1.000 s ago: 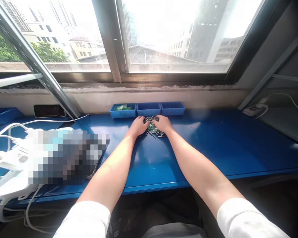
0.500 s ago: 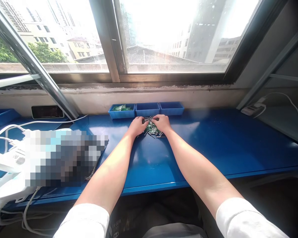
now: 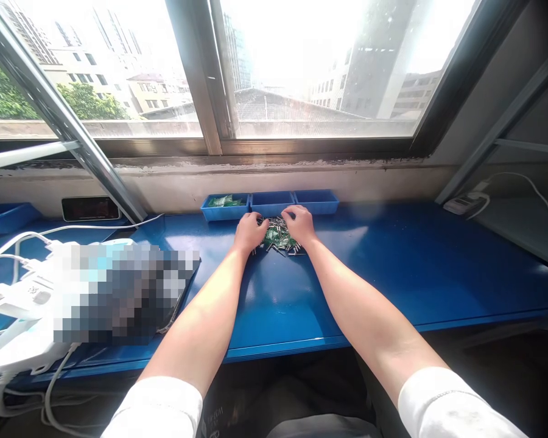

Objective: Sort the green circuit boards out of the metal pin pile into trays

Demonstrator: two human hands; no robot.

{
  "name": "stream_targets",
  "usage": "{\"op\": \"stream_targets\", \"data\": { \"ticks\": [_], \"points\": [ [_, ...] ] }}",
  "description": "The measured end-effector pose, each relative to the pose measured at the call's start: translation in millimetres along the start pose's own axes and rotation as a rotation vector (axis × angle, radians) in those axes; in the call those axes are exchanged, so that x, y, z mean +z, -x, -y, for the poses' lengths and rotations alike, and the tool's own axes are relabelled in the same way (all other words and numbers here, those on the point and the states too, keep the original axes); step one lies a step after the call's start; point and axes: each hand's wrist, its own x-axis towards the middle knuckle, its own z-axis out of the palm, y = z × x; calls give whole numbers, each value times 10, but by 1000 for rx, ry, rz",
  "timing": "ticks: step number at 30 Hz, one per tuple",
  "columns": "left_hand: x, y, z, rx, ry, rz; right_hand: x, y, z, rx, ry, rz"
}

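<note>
The likeliest trouble is scatter: the pins (image 3: 277, 225) lie loose and crisscrossed over the green pieces (image 3: 274, 237), so a quick sweep of the fingers could send some skidding across the smooth table (image 3: 278, 310). Tangled pins might also drag a green piece along, or catch a fingertip if their ends are sharp. This mixed heap sits between the 2 hands, just in front of the 3 bins (image 3: 226, 213). The left hand (image 3: 251, 233) curls half open against its left side; the right hand (image 3: 300, 225) arches over its right, thumb and forefinger bent. Whether either grasps a pin, I cannot tell.
</note>
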Motion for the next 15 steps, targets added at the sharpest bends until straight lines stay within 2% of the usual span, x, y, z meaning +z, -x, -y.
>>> {"op": "stream_targets", "data": {
  "ticks": [3, 5, 6, 10, 15],
  "points": [
    [-67, -26, 21, -111, 10, -207, -88, -59, 20, 39, 3, -90],
    [-103, -53, 70, -151, 21, -275, -168, -113, -13, 115, 29, -167],
    [-114, -70, 103, -163, 27, -277, -205, -140, -44, 177, 37, -166],
    [-108, -148, 241, -176, 35, -146, -285, -218, -212, 350, -29, -41],
    [-106, -191, 258, -152, 9, -8, -269, -258, -285, 396, -65, 43]
  ]
}}
